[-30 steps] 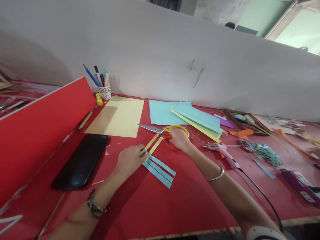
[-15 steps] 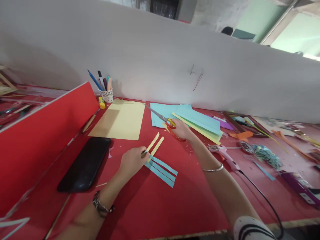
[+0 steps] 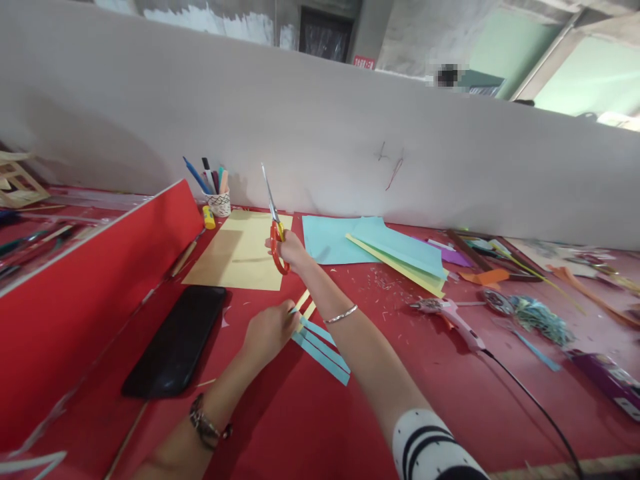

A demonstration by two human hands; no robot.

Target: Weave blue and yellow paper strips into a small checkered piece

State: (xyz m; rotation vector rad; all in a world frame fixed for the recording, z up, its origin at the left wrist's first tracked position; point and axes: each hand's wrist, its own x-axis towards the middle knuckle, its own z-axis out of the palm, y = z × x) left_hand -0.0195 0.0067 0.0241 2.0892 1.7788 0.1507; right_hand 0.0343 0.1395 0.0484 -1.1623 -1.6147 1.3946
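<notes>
My right hand is closed around the orange and yellow handles of a pair of scissors, whose blades point up and away above the yellow paper sheet. My left hand pinches a bundle of paper strips low over the red table. Blue paper strips fan out to the right from its fingertips, and yellow paper strips angle upward, crossing them near the fingers. My right forearm covers part of both sets of strips. How the strips join under the fingers is hidden.
A black phone lies left, beside a red upright panel. Behind are a pen cup and blue sheets. To the right lie a pink glue gun with its cord and a purple box.
My right hand has carried the scissors left from beside the blue sheets to over the yellow sheet, and the blades have tilted upward. My left hand stays on the strips.
</notes>
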